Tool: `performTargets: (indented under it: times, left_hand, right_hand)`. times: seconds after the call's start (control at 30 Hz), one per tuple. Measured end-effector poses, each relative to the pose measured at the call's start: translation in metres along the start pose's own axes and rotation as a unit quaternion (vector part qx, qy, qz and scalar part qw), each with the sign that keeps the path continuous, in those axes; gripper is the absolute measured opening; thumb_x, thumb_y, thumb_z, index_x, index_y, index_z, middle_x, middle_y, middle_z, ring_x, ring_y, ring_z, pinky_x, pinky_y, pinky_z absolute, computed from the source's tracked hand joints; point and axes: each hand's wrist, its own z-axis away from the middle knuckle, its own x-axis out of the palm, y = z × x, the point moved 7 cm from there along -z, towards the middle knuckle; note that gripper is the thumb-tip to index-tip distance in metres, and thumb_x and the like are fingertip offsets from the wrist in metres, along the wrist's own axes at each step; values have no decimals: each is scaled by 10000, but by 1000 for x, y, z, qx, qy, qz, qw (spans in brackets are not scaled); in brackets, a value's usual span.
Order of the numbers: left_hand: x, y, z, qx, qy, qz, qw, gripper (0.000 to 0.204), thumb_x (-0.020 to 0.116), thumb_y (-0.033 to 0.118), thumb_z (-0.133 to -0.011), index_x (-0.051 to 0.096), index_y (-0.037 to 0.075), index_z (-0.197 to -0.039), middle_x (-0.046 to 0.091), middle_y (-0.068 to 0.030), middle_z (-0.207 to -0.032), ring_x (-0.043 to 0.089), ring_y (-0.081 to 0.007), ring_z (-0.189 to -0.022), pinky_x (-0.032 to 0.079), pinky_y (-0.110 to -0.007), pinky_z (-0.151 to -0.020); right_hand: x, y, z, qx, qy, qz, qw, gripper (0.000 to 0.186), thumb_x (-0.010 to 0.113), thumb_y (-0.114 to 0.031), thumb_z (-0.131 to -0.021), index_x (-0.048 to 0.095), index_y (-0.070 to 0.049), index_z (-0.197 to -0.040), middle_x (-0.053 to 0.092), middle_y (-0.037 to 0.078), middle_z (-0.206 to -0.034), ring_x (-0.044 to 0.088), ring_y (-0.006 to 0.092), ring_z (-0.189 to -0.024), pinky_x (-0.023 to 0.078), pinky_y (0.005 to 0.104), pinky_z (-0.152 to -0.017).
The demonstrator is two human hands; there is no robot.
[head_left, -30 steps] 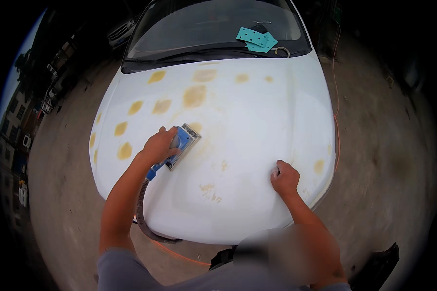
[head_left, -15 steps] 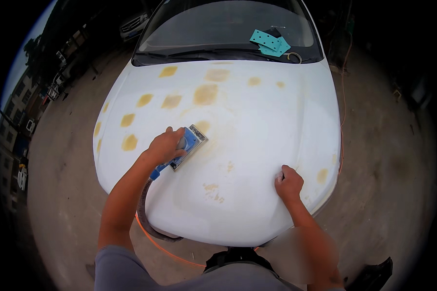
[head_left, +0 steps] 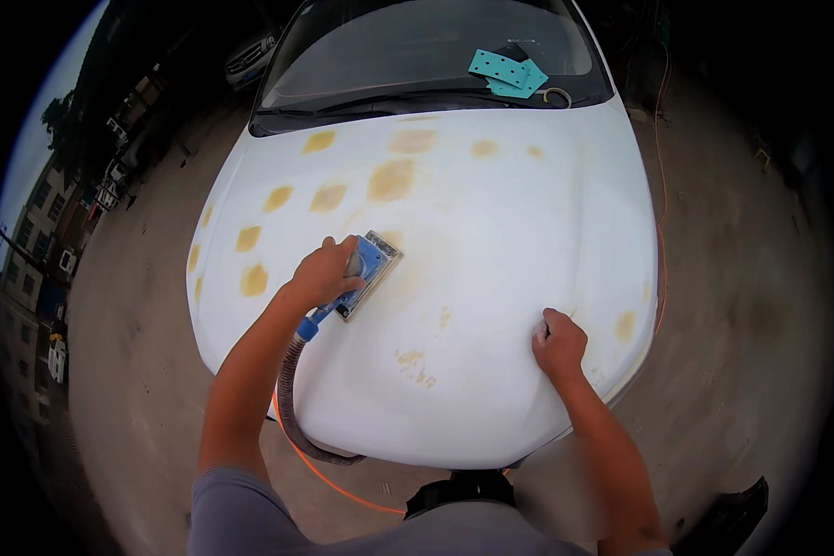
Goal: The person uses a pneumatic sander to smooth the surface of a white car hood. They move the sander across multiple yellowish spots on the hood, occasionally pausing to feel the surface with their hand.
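Head view: trailed the ribbed hose (head_left: 290,394) around the front edge of the white hood (head_left: 491,250), risking a snag there and a jerk on the blue sander (head_left: 376,259). Held the right hand (head_left: 561,345) at the hood's right side with fingers curled together. Clamped fingers of the left hand (head_left: 322,273) around the sander, left of centre on the hood; might have gouged the surface by tilting onto one edge. Since half a second earlier, had covered more of the yellowish patch (head_left: 392,238), shifting slightly toward the windshield (head_left: 389,57).

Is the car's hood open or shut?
Shut: the white hood lies low before the windshield, no raised edge showing; the left hand holds a blue sander against it.
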Motion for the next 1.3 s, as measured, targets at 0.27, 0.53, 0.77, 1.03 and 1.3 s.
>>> performTargets:
  times: [0.27, 0.53, 0.77, 1.03, 1.3]
  left_hand:
    - [-19, -51, -39, -41, 43, 4, 998, 739, 840, 382, -853, 469, 88, -1420, 614, -267, -1214, 671, -416, -1100, 557, -472, -923]
    - [4, 2, -10, 14, 27, -6, 1000, 751, 862, 354, -832, 475, 87, -1417, 613, -263, -1162, 669, -445, -1060, 548, -484, -917]
    - [-25, -29, -47, -35, 46, 10, 998, 701, 853, 342, -843, 490, 81, -1383, 631, -261, -1162, 677, -418, -1061, 551, -466, -919]
    - [-2, 18, -11, -4, 13, -7, 1000, 744, 889, 333, -817, 500, 85, -1401, 631, -275, -1169, 680, -431, -1062, 542, -473, -929]
    - [-21, -26, -52, -43, 42, 5, 998, 685, 858, 348, -836, 493, 73, -1346, 627, -271, -1160, 695, -426, -1032, 566, -473, -884]
  right_hand:
    - [-5, -15, 0, -38, 54, -26, 997, 134, 646, -55, -760, 514, -68, -743, 585, 125, -701, 594, 338, -635, 462, 441, -544]
    - [-5, -9, -3, -28, 45, -24, 998, 144, 646, -53, -766, 508, -71, -731, 579, 119, -688, 583, 337, -613, 449, 446, -526]
    - [-4, -13, -1, -32, 55, -35, 997, 152, 650, -51, -765, 505, -74, -727, 575, 117, -687, 580, 336, -611, 447, 441, -524]
    - [-8, -10, -4, -21, 60, -52, 997, 153, 639, -48, -769, 493, -67, -727, 567, 113, -690, 571, 332, -605, 442, 434, -520]
    - [-4, -13, -1, -24, 44, -51, 997, 163, 636, -50, -773, 483, -62, -719, 571, 115, -698, 559, 335, -596, 435, 434, -516]
